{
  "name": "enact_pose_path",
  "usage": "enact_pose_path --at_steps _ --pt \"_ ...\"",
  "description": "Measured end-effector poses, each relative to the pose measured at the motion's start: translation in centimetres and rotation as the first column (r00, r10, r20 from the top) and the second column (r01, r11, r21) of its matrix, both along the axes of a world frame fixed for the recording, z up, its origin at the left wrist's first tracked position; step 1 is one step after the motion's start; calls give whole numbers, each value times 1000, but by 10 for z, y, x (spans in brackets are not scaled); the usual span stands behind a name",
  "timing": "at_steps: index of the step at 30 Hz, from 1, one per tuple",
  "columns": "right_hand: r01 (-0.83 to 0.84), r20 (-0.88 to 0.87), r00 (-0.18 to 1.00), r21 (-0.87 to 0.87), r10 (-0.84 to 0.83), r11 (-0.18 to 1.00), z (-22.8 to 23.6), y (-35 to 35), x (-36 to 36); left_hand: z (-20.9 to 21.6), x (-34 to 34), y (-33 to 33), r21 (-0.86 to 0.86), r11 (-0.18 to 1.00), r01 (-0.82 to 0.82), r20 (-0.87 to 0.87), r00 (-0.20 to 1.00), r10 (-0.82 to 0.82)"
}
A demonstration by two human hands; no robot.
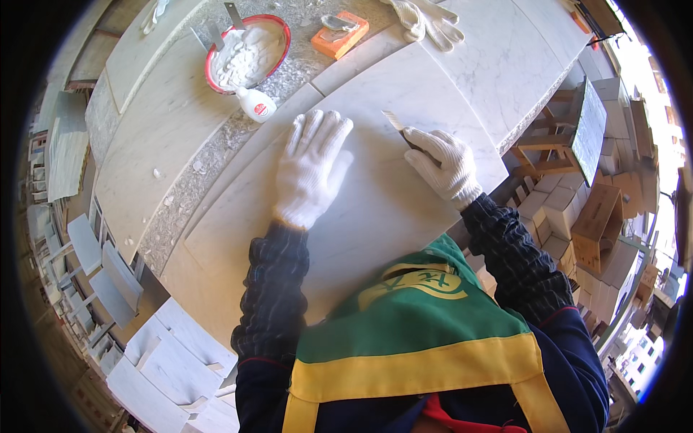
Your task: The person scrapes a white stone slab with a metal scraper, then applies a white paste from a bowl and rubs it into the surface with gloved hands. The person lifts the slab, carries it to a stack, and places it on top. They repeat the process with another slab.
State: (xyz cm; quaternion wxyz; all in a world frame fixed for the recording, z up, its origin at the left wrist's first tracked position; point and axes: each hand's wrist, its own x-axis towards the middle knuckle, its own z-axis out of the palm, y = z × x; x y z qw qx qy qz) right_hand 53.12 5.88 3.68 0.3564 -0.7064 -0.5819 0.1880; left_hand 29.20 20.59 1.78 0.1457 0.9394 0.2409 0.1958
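Observation:
My left hand, in a white knit glove, lies flat on a pale marble slab with its fingers stretched out. To its right, my right hand, gloved the same way, is closed around a small putty knife. The knife's blade points up and left, away from me, over the slab. Most of its handle is hidden in the glove. A white squeeze bottle with a red mark stands beyond my left hand, beside a red-rimmed bowl holding white, lumpy paste. Two metal scrapers stick out of the bowl.
An orange block with a grey piece on top sits at the far middle. Beside it lies a pair of white gloves. White crumbs litter the grey strip between slabs. A wooden stool and a wooden box stand at right, below the table edge.

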Motion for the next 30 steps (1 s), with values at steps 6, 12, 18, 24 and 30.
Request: enact_pose_path --at_steps 6,12,18,24,30 --pt "1 10 1000 -6 -1 1000 1 1 0 1 -21 -9 -218 972 92 204 978 -47" --pt "-12 19 1000 32 11 999 -1 2 0 2 -14 -9 -26 996 -89 36 995 90" --pt "-14 34 999 24 13 1000 -1 2 0 -3 7 15 60 990 -127 -70 989 131" --pt "-12 24 1000 23 11 1000 0 2 0 -10 15 27 41 987 -157 30 987 156" --pt "-3 5 1000 11 3 1000 -1 0 0 0 16 -2 165 976 -142 -127 978 164"
